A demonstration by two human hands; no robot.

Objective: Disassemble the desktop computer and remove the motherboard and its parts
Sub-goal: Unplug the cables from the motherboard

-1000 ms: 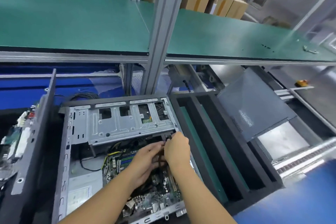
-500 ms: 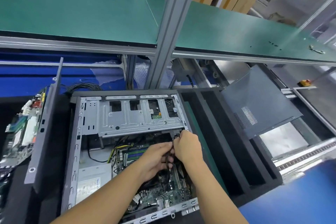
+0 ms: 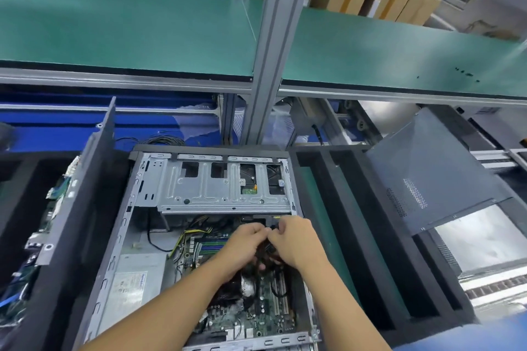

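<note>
An open desktop case (image 3: pixel 119 239) lies flat in front of me. Its silver drive cage (image 3: pixel 222 188) spans the far half. The green motherboard (image 3: pixel 256 308) fills the near right part, and a grey power supply (image 3: pixel 134 282) sits at the near left. My left hand (image 3: pixel 242 245) and my right hand (image 3: pixel 296 239) meet just below the drive cage, above the board. Both pinch a bundle of dark cables (image 3: pixel 269 248) between their fingertips. What the cables plug into is hidden by my hands.
A black foam tray (image 3: pixel 350 236) with long slots lies right of the case. A grey side panel (image 3: pixel 427 168) leans further right. Another panel (image 3: pixel 79 194) stands upright on the left with a circuit board (image 3: pixel 54 202) behind it. A vertical aluminium post (image 3: pixel 273 51) and green shelf (image 3: pixel 114 23) rise beyond.
The view has shifted so the case sits lower and more central. Both hands stayed together on the cables and rose slightly toward the drive cage edge.
</note>
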